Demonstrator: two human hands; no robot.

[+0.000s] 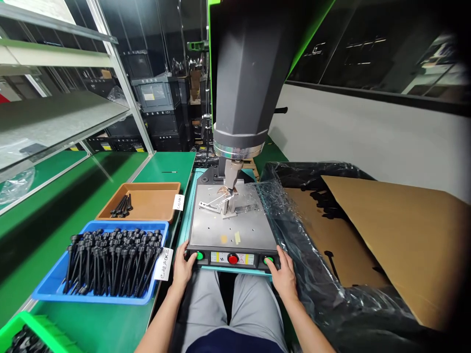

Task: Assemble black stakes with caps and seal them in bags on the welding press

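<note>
Touching the green buttons (199, 255) — left hand (183, 267) and right hand (283, 275), both unclenched, gripping nothing.

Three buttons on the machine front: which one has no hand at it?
The red button in the middle. The left hand is at the left green button, the right hand at the right green button.

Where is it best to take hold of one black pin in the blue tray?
At its knobbed head, from above: the black pins lie packed side by side in the blue tray, thin shafts touching, heads toward the far side.
</note>
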